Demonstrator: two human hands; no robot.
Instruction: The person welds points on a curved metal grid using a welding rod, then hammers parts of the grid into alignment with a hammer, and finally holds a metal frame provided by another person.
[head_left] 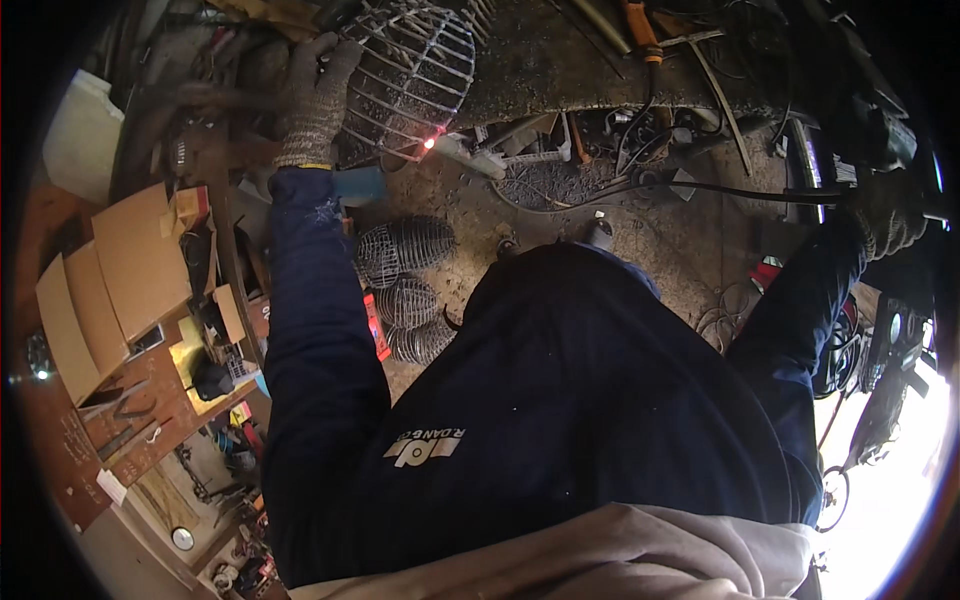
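Observation:
My left hand (315, 95), in a grey knit glove, grips the side of a round wire cage (410, 70) that rests on the edge of a dirty metal workbench (560, 60). A small red-hot spot (430, 143) glows at the cage's lower rim. My right hand (885, 215), also gloved, is stretched far right and is closed around a black cable or handle (740, 188) that runs across the bench edge. Dark blue sleeves and my torso fill the middle of the view.
Three finished wire cages (405, 285) lie stacked on the floor below the bench. Cardboard boxes (110, 280) and tools crowd a shelf on the left. Rods, an orange-handled tool (640, 30) and cables litter the bench. Bright daylight floods the lower right.

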